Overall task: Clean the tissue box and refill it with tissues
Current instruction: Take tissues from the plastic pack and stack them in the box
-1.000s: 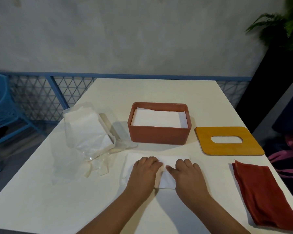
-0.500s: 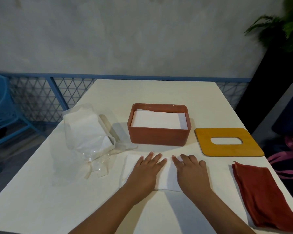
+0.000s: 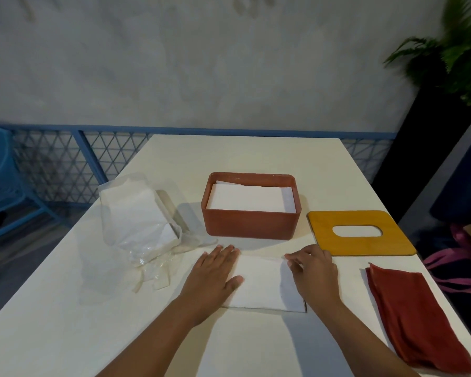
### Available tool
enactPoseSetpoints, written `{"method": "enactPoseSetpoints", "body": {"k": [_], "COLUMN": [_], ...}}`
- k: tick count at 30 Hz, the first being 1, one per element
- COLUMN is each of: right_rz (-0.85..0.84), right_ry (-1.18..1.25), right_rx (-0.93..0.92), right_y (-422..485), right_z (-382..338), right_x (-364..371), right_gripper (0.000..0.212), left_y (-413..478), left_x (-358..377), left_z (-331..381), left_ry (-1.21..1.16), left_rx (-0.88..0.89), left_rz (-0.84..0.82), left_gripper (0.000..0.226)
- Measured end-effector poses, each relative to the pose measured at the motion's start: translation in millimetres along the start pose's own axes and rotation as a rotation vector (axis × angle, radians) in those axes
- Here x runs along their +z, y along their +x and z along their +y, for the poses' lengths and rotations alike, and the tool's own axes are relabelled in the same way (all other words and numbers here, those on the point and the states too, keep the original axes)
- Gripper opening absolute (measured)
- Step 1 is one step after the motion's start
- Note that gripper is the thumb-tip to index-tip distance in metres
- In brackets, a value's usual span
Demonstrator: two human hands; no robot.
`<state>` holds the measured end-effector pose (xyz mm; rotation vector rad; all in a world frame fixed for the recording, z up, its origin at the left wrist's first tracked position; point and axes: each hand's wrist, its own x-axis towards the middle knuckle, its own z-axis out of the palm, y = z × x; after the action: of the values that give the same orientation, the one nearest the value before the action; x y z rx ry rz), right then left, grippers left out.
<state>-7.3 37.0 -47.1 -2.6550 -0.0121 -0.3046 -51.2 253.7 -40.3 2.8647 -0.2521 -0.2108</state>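
A red-brown tissue box [image 3: 249,223] stands lidless in the middle of the white table [image 3: 242,156], with a stack of white tissues [image 3: 249,198] inside. Its yellow wooden lid [image 3: 359,232] with an oval slot lies flat to its right. In front of the box a white tissue [image 3: 260,284] lies spread on the table. My left hand [image 3: 215,270] presses flat on the tissue's left side. My right hand [image 3: 312,270] rests on its right side, its fingers bent at the far right corner.
A crumpled clear plastic wrapper [image 3: 139,224] with white tissues in it lies left of the box. A folded red cloth [image 3: 413,317] lies at the table's right front edge. A blue chair [image 3: 0,186] and mesh fence stand left, a potted plant [image 3: 457,55] right.
My hands have slid apart from the middle of the tissue to its left and right sides, and the tissue now lies wider and flatter.
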Motion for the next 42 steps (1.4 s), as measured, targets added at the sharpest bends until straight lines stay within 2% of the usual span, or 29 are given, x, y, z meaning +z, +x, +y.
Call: {"method": "enactPoseSetpoints", "body": {"k": [4, 6, 11, 15, 19, 22, 25, 28, 33, 37, 42], "right_rz": [-0.051, -0.141, -0.432, -0.563, -0.496, -0.458, -0.460, -0.384, -0.227, -0.224, -0.217], "right_ry": [0.039, 0.053, 0.019, -0.087, 0.214, 0.444, 0.691, 0.902, 1.149, 1.163, 1.148], "right_rx": [0.055, 0.053, 0.041, 0.065, 0.117, 0.180, 0.290, 0.273, 0.184, 0.193, 0.244], "right_y": [7, 10, 17, 22, 16, 11, 10, 4, -7, -16, -25], "right_z": [-1, 0, 1, -10, -10, -9, -10, -18, -31, -30, -28], "right_x": [-3, -7, -21, -27, -31, -35, -39, -49, -57, -52, -41], "right_gripper": [0.014, 0.015, 0.051, 0.056, 0.027, 0.021, 0.023, 0.017, 0.017, 0.019, 0.017], "left_y": [-1, 0, 14, 22, 18, 10, 2, -1, -2, -5, -9], "left_x": [-10, -22, -43, -52, -52, -52, -54, -56, -53, -37, -27], "left_z": [-19, -21, -16, -10, -14, -23, -25, -17, -6, -5, -4], "left_ry": [-0.058, -0.070, -0.063, -0.109, -0.415, -0.685, -1.124, -1.342, -1.417, -1.368, -1.438], "left_rx": [-0.066, -0.120, -0.217, -0.263, -0.327, -0.369, -0.367, -0.305, -0.225, -0.246, -0.291], "left_rz": [0.037, 0.053, 0.010, -0.123, -0.062, 0.036, 0.115, 0.209, 0.338, 0.311, 0.297], "left_gripper": [0.073, 0.071, 0.077, 0.083, 0.065, 0.049, 0.048, 0.038, 0.029, 0.030, 0.028]}}
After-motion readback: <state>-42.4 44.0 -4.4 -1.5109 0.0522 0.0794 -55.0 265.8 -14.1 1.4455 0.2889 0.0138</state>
